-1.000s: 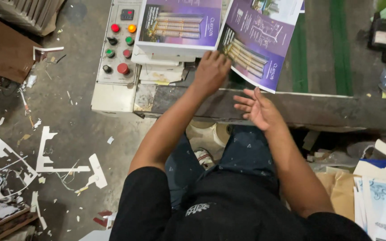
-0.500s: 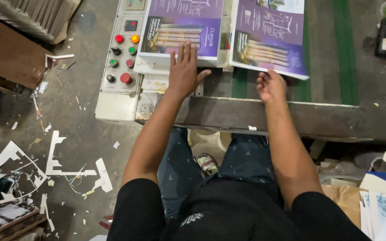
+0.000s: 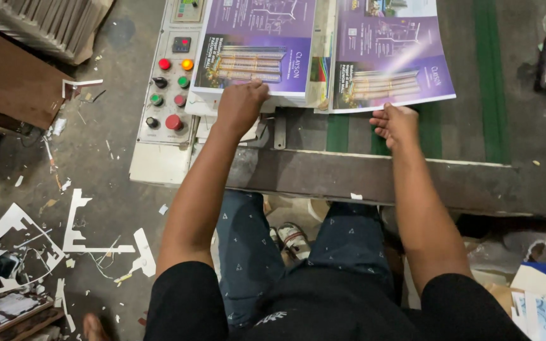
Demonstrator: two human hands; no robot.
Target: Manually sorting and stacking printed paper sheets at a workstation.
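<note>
Head view shows our left hand (image 3: 240, 106) pressing curled fingers on the left purple printed sheet (image 3: 257, 47) at the machine bed's (image 3: 469, 82) near edge, our right hand (image 3: 398, 124) pinching the right sheet's (image 3: 390, 60) edge, which could crease if tugged unevenly.

Single head view, looking steeply down, close over hands (image 3: 241, 107) and worktable (image 3: 412, 180).

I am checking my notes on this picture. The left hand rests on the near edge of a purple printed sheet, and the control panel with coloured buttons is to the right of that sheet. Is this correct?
Not quite. The head view shows the control panel to the left of the purple printed sheet, not to the right. The rest holds: the left hand rests on that sheet's near edge.
</note>
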